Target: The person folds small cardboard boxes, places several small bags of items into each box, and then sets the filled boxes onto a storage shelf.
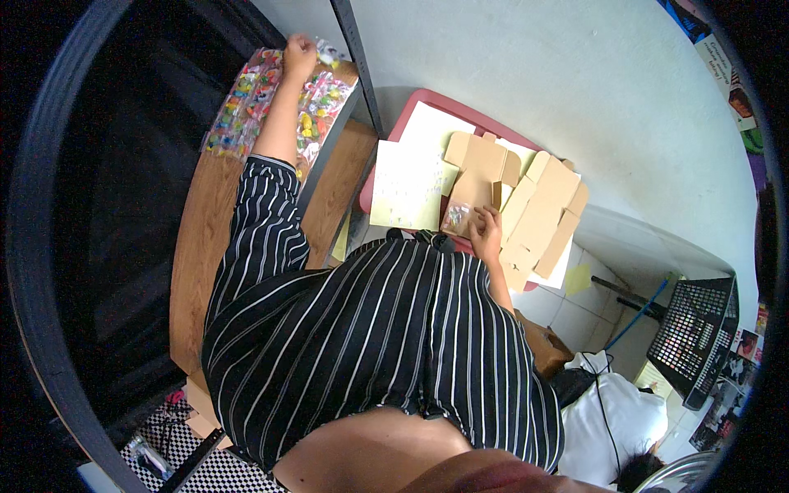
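- The small clear packet (457, 218) lies on the near end of the left unfolded cardboard box (478, 160), just left of the right hand (486, 232), the nearer one; its fingers are loosely spread.
- The left hand (300, 57) is well apart, far left over the shelf's colourful packets (311, 123), fingers curled beside a blurred packet (329, 54); I cannot tell whether it grips.

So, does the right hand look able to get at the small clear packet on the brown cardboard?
Probably yes: the clear packet lies uncovered on the cardboard, right beside the right hand, with nothing visible standing between them.
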A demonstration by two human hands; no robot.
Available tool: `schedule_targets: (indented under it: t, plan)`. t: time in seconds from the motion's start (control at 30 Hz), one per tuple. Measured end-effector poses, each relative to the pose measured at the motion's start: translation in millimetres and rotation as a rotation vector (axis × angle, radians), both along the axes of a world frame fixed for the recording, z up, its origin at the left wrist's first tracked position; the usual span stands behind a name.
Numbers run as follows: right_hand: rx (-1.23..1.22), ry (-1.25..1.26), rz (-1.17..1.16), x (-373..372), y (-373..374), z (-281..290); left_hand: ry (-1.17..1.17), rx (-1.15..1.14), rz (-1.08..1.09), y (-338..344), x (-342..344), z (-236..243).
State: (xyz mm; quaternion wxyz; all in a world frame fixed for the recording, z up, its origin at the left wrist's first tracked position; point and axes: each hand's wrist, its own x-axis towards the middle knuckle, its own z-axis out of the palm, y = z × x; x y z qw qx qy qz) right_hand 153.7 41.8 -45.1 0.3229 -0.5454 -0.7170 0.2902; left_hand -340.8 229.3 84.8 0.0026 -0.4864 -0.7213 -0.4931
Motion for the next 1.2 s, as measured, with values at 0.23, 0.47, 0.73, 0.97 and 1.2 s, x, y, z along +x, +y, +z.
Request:
schedule_targets:
  t: [0.23,0.47,0.73,0.97,1.2]
  plan:
    - [0.026,0.134,-0.018,-8.6,11.5,39.2,-0.329,0.208,-0.269,-51.9,50.6,56.9]
    - [-0.071,0.293,0.129,-15.0,46.4,88.0,-0.444,-0.114,-0.527,-133.5,173.7,40.6]
    - [-0.216,0.067,0.525,-7.1,51.8,86.1,-0.546,-0.526,-0.678,-179.2,316.5,-62.6]
    - [-0.215,-0.076,0.245,7.9,55.4,32.2,-0.258,-0.315,-0.515,-199.6,341.9,-99.8]
    - [-0.188,-0.211,0.202,0.4,39.7,-9.8,0.423,-0.710,-0.768,-227.4,358.3,-108.9]
